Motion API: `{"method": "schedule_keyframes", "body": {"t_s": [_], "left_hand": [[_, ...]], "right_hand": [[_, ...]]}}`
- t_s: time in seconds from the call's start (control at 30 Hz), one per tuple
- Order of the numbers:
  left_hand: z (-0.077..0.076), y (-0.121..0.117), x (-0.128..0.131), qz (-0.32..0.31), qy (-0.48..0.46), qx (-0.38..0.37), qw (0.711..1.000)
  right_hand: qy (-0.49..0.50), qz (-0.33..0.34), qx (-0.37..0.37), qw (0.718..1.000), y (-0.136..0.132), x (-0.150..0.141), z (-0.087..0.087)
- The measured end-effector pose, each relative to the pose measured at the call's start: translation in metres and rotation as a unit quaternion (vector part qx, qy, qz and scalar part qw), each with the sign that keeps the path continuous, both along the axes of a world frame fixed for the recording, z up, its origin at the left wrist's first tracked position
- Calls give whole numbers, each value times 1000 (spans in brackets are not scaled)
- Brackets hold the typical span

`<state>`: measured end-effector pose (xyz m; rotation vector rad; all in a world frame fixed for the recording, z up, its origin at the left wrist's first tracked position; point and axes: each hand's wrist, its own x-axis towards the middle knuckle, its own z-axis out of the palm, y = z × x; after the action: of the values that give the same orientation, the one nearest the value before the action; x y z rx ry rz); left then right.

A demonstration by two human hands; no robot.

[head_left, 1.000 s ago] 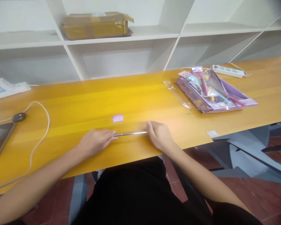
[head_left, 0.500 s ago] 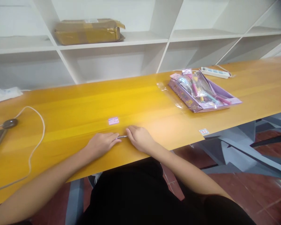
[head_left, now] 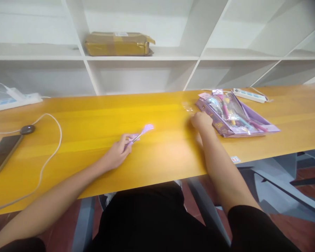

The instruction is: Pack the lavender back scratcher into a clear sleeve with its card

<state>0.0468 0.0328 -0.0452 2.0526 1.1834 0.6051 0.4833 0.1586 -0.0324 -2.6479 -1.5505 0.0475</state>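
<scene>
My left hand (head_left: 119, 152) is closed on a short collapsed rod with a small lilac hand-shaped head (head_left: 144, 130), held just above the yellow wooden table (head_left: 94, 119). My right hand (head_left: 201, 121) has reached out to the right and rests at the near-left corner of a purple toy package (head_left: 236, 113), next to a clear plastic wrapper (head_left: 187, 106). Its fingers are curled, and I cannot make out whether they grip anything.
A phone (head_left: 2, 149) lies at the left with a white cable (head_left: 46, 154) looping past a dark round puck (head_left: 27, 129). White power strips (head_left: 248, 95) sit at the table's back. A brown parcel (head_left: 118, 43) lies on the white shelves. A small sticker (head_left: 235, 159) is near the front edge.
The two hands pushed the long metal rod together until it was short. Then my right hand let go and moved right to the purple package, while my left hand kept the rod.
</scene>
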Motion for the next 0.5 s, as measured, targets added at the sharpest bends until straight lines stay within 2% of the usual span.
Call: {"method": "schedule_keyframes", "body": {"t_s": [0.2,0.37,0.43,0.5], "left_hand": [[-4,3,-2,-25,-28,38,999],[-8,1,0,-1,-127,-55,990],[-11,2,2,5,-166,-97,981],[-14,4,3,17,-206,-124,970]], "right_hand": [[-4,3,23,1000,-4,10,-5],[13,23,65,998,-3,-1,5],[61,58,132,988,-6,-12,16],[185,115,232,948,-14,-31,30]]}}
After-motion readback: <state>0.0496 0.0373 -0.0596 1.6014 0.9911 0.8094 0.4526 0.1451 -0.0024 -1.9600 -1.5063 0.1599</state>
